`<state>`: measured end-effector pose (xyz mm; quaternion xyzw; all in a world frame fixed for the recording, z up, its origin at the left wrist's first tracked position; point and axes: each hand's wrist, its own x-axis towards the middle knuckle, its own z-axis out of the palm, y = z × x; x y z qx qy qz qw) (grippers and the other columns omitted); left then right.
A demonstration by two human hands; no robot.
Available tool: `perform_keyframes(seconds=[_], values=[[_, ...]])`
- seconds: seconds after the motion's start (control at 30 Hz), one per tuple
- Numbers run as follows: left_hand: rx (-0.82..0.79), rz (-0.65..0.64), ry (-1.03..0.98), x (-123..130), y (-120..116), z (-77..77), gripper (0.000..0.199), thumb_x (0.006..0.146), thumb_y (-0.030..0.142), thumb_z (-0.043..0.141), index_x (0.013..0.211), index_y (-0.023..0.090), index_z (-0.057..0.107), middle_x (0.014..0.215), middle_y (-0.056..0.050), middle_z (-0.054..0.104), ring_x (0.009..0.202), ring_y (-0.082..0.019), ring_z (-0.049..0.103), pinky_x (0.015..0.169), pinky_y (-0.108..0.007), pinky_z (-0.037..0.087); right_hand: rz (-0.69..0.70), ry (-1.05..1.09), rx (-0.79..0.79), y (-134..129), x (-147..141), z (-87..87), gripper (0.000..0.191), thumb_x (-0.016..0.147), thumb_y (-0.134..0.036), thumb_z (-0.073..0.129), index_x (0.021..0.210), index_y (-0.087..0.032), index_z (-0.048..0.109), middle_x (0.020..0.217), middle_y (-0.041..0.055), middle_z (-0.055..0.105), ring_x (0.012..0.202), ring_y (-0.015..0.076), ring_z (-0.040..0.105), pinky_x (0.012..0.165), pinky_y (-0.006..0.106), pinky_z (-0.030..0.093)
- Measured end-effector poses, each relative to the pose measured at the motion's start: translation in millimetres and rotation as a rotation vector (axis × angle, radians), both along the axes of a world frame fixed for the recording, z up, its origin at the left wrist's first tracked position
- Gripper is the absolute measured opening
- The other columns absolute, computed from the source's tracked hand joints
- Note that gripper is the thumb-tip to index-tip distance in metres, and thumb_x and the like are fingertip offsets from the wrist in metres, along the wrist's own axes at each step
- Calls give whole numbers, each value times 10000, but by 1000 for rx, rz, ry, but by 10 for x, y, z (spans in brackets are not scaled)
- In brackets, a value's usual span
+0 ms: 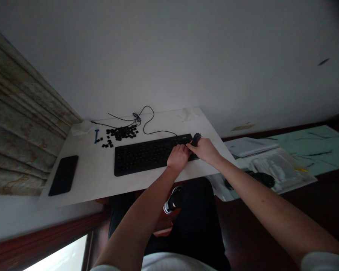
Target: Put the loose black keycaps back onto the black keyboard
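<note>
A black corded keyboard (141, 156) lies on a white table, its key area dark and its far right corner lettered. My left hand (178, 156) rests on the right part of the keyboard, fingers stretched forward over its face. Close beside it, my right hand (205, 149) is closed around a small dark brush-like thing (196, 139) with a ragged upper end; its exact kind is unclear. The right thumb and fingertips reach down to the keyboard's right end, meeting the left fingers. What lies under the fingertips is hidden.
Loose black keycaps (122, 133) form a pile behind the keyboard, near a blue tool (96, 136). A black cable (149, 120) loops toward the wall. A dark phone (63, 175) lies at left. Right of the table are papers (251, 146) and a clear plastic bag (271, 165).
</note>
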<state>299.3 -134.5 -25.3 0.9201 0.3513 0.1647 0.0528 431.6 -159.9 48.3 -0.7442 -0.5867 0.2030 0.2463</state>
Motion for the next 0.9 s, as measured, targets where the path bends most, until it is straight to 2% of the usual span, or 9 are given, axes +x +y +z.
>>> perform_keyframes(seconds=[0.13, 0.23, 0.33, 0.7, 0.8, 0.9], values=[[-58, 11, -69, -15, 10, 22, 305, 990, 341, 467, 1140, 118, 612, 1047, -128, 630, 1026, -261, 561, 892, -394, 439, -10, 63, -41, 21, 32, 34, 143, 836, -268, 696, 777, -141, 731, 679, 83, 738, 643, 203, 715, 566, 236, 524], [-81, 16, -72, -21, 8, 42, 241, 972, 305, 493, 1059, 138, 643, 1048, -115, 628, 1026, -260, 557, 902, -395, 443, -82, 106, -71, 32, 68, 59, 171, 843, -279, 690, 778, -124, 724, 637, 90, 726, 574, 208, 705, 502, 244, 514], [-93, 17, -65, -24, 8, 58, 236, 966, 300, 501, 1063, 141, 645, 1049, -111, 623, 1027, -258, 553, 904, -398, 447, -138, 187, -79, 24, 78, 52, 169, 835, -275, 699, 768, -121, 716, 675, 104, 740, 567, 211, 710, 477, 244, 525], [-88, 22, -50, -22, 12, 24, 276, 991, 314, 454, 1119, 157, 640, 1062, -106, 611, 1033, -246, 546, 905, -389, 442, -206, 497, -61, 1, 71, -173, 119, 801, -246, 731, 828, -131, 724, 722, 84, 755, 614, 219, 734, 543, 277, 610], [-70, 14, -50, -23, 20, 16, 286, 997, 336, 449, 1106, 157, 643, 1059, -103, 611, 1026, -242, 550, 899, -386, 444, -251, 594, -38, 1, 59, -198, 93, 795, -217, 726, 814, -127, 715, 711, 80, 751, 616, 218, 735, 582, 295, 628], [-58, 8, -27, -20, 23, 14, 283, 998, 336, 454, 1110, 151, 637, 1059, -108, 610, 1021, -241, 555, 887, -384, 444, -266, 593, -24, -4, 34, -195, 78, 788, -201, 723, 812, -127, 715, 683, 71, 743, 605, 216, 731, 586, 295, 628]])
